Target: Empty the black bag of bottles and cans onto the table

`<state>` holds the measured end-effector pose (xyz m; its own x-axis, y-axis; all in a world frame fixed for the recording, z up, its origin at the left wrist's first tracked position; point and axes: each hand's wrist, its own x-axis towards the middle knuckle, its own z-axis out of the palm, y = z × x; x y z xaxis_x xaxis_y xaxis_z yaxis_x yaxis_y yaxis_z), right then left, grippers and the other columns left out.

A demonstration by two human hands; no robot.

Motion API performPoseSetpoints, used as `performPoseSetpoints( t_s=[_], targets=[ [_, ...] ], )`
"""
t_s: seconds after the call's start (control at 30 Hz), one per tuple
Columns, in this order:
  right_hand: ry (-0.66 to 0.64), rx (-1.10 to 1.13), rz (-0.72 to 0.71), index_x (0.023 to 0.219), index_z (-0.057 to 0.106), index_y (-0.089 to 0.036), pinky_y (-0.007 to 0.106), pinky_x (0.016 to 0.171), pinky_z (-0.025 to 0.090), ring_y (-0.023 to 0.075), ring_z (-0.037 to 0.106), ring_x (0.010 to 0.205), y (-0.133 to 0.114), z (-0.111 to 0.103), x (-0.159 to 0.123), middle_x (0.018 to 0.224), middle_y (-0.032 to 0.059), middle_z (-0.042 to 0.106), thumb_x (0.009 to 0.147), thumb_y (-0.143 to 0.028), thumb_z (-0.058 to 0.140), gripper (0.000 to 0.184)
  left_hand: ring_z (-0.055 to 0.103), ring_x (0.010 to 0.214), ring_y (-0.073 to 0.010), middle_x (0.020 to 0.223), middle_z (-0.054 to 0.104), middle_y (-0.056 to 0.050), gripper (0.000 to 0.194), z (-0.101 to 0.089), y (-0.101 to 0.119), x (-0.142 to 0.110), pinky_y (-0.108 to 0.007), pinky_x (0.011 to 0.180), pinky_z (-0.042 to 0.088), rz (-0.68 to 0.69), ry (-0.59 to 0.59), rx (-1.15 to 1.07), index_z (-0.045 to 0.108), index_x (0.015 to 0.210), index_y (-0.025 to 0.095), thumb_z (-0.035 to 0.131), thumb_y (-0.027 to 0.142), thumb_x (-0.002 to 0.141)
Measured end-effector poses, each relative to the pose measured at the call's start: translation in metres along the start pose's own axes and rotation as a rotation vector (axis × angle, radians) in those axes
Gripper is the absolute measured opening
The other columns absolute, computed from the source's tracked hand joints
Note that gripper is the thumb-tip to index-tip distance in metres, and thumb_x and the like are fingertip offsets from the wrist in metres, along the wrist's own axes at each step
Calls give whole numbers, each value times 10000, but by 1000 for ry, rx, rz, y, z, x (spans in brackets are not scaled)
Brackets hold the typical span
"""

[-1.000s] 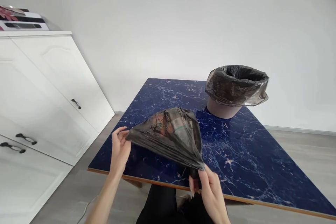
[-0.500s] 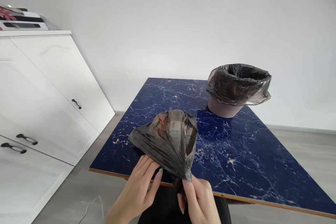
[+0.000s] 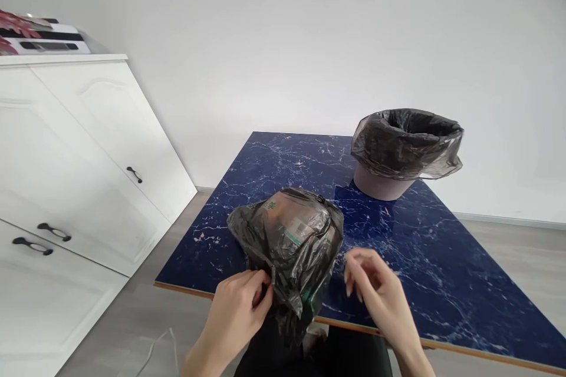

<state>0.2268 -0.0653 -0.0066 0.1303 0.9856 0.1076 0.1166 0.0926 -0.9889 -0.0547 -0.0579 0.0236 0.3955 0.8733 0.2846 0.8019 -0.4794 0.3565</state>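
A filled black plastic bag (image 3: 289, 241) sits near the front edge of the dark blue marbled table (image 3: 398, 247); packaging shows faintly through its film. My left hand (image 3: 241, 312) pinches the gathered neck of the bag at its lower left. My right hand (image 3: 375, 288) hovers just to the right of the bag, fingers loosely curled and apart, holding nothing. The bag's loose end hangs over the table edge towards me.
A round bin (image 3: 389, 179) lined with a black bag (image 3: 407, 141) stands at the table's far right. A white cabinet (image 3: 75, 177) with dark handles lines the left wall, flat boxes (image 3: 39, 35) on top. Grey floor surrounds the table.
The bag's mouth, stretched wide between both hands a second ago, was gathered together. My right hand has let go and moved off to the right; my left hand now grips the neck.
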Motion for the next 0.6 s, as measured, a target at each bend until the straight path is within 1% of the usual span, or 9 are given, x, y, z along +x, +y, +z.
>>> performPoseSetpoints(
  t_s=[0.07,0.13,0.2,0.23,0.3,0.37,0.47,0.53,0.6],
  targets=[
    [182,-110,-26,1124,642,-233,317,638,511,211,666,739,11,-4,18,850,52,693,1000,-616,627,403,631,677,-222,757,615,-19,175,0,-3,-2,-320,599,478,-15,32,5,551,842,243,499,201,1004],
    [304,-215,-92,1171,648,-234,361,740,553,258,690,925,19,-6,38,1060,115,710,979,-637,635,447,685,888,-269,984,666,-70,45,0,-5,-3,-374,734,567,-31,59,-36,579,974,245,546,215,977],
    [329,-322,-177,1280,630,-233,420,867,568,301,667,1114,26,-8,62,1280,165,656,977,-633,631,501,676,1126,-318,1242,649,-114,211,1,-7,-4,-431,863,599,-50,72,-86,575,1178,261,585,243,968],
    [304,-358,-209,1346,607,-231,451,929,560,321,638,1201,29,-8,74,1361,182,615,978,-634,628,546,649,1221,-337,1340,623,-126,319,2,-8,-5,-450,906,602,-61,67,-108,545,1289,277,594,260,974],
    [207,-387,-237,1414,583,-228,496,1033,524,343,595,1299,34,-10,98,1439,190,584,981,-646,613,603,617,1306,-355,1438,599,-132,508,4,-10,-5,-472,947,605,-80,36,-152,433,1479,315,594,303,997],
    [74,-374,-235,1337,651,-237,483,1033,525,328,654,1220,39,-12,118,1347,153,676,989,-649,597,542,633,1292,-357,1430,624,-135,597,7,-13,-5,-494,967,605,-105,-2,-187,342,1568,331,577,341,1020],
    [-92,-344,-230,1109,750,-254,417,913,554,284,726,981,45,-17,135,1080,82,783,998,-642,592,434,644,1273,-377,1390,649,-147,589,12,-19,-7,-558,1024,569,-166,-53,-174,376,1558,307,587,369,1012],
    [-136,-317,-230,1025,766,-253,388,865,547,270,719,917,49,-23,138,1017,66,791,992,-646,604,427,609,1325,-404,1431,620,-166,600,16,-23,-9,-585,1048,544,-215,-61,-143,410,1541,288,623,378,987],
    [-130,-279,-221,984,765,-244,365,816,538,254,702,860,52,-29,137,971,62,783,978,-662,619,442,543,1403,-437,1523,549,-191,711,21,-27,-10,-594,1057,530,-237,-33,-118,362,1586,280,665,381,952]
  ],
)
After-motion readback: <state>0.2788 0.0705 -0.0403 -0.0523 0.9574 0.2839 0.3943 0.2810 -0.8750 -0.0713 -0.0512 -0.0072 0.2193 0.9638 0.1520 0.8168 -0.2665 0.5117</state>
